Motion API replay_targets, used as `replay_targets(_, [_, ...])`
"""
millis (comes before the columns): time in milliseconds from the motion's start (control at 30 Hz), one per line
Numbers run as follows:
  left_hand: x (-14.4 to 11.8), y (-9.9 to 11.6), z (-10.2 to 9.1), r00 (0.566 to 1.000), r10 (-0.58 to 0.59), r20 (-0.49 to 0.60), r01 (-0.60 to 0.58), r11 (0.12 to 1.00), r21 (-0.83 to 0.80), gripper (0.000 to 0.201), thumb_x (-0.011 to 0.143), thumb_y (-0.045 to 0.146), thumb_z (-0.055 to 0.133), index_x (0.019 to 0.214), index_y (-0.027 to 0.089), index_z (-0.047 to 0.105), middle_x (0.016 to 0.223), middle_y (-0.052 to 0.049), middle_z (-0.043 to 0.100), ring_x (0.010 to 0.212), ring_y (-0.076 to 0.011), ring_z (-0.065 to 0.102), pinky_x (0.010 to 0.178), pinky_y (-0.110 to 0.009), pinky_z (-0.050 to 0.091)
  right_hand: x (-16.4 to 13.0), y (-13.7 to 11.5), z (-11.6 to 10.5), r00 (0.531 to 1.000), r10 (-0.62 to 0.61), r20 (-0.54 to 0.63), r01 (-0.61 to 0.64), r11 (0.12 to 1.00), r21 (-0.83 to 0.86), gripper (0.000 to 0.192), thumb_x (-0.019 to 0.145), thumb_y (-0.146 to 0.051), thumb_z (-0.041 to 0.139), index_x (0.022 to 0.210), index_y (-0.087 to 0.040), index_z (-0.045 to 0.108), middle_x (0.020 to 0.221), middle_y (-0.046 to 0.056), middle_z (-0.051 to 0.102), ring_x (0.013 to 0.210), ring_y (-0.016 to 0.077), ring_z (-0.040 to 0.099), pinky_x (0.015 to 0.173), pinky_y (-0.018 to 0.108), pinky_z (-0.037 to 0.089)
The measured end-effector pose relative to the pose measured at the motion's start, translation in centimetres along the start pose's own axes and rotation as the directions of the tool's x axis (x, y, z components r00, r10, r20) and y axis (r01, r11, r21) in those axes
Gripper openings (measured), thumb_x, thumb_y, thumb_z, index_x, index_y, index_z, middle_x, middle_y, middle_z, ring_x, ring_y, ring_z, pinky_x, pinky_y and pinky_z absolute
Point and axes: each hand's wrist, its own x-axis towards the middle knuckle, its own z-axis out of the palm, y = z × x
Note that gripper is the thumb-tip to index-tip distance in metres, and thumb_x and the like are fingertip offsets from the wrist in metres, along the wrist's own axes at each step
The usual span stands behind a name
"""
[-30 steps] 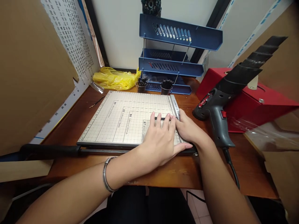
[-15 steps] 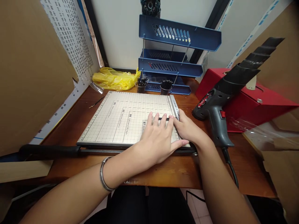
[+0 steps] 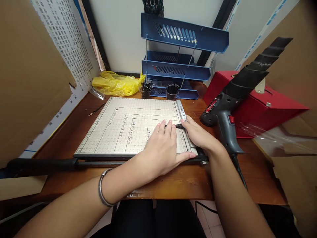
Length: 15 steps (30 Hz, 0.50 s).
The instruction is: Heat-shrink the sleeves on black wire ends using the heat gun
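Observation:
A grey gridded paper cutter board (image 3: 123, 125) lies on the wooden desk, its black blade arm (image 3: 42, 162) lowered along the near edge. My left hand (image 3: 160, 148) lies flat on the board's right part, fingertips pinning a thin black strip (image 3: 178, 126). My right hand (image 3: 200, 137) rests against the board's right-hand ruler edge, its fingertips on the strip's right end. A metal bangle is on my left wrist.
A dark heat gun (image 3: 223, 119) lies just right of my right hand, its cord running off the desk. Behind it stands a red box (image 3: 260, 105). Blue stacked trays (image 3: 178, 66), two small cups (image 3: 145, 90) and a yellow bag (image 3: 115, 84) are at the back. Cardboard (image 3: 29, 66) flanks the left.
My left hand has slid slightly back toward me, uncovering more of the black strip. The view has shifted a little; my right hand stays at the ruler edge.

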Motion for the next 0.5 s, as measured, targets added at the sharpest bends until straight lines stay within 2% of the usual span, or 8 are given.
replay_targets(133, [0.0, -0.02, 0.09, 1.0, 0.001, -0.011, -0.001, 1.0, -0.005, 0.116, 0.09, 0.086, 0.028, 0.154, -0.01, 0.034, 0.162, -0.032, 0.029, 0.154, -0.0452, 0.025, 0.125, -0.054, 0.024, 0.08, 0.46, -0.38, 0.999, 0.02, 0.034, -0.024, 0.988, 0.15, 0.049, 0.103, -0.047, 0.036, 0.143, -0.025, 0.052, 0.157, 0.005, 0.051, 0.144, 0.021, 0.049, 0.123, 0.043, 0.034])
replay_targets(333, [0.02, 0.19, 0.02, 1.0, -0.003, 0.026, 0.003, 1.0, 0.006, 0.123, 0.086, 0.09, 0.028, 0.156, -0.011, 0.028, 0.163, -0.032, 0.023, 0.155, -0.0454, 0.021, 0.127, -0.053, 0.021, -0.06, 0.09, -0.2, 0.997, 0.08, -0.003, -0.08, 0.995, 0.064, 0.047, 0.1, -0.048, 0.042, 0.14, -0.025, 0.054, 0.149, 0.008, 0.059, 0.136, 0.0277, 0.056, 0.117, 0.049, 0.039])
replay_targets(500, [-0.02, 0.19, 0.19, 1.0, -0.002, -0.001, 0.002, 1.0, 0.007, 0.132, 0.077, 0.096, 0.034, 0.155, -0.011, 0.032, 0.162, -0.033, 0.027, 0.154, -0.0469, 0.024, 0.126, -0.054, 0.022, 0.23, -0.33, -0.07, 0.994, 0.109, -0.022, -0.109, 0.994, 0.02, 0.046, 0.099, -0.045, 0.043, 0.137, -0.022, 0.053, 0.147, 0.013, 0.06, 0.135, 0.0312, 0.056, 0.116, 0.051, 0.039])
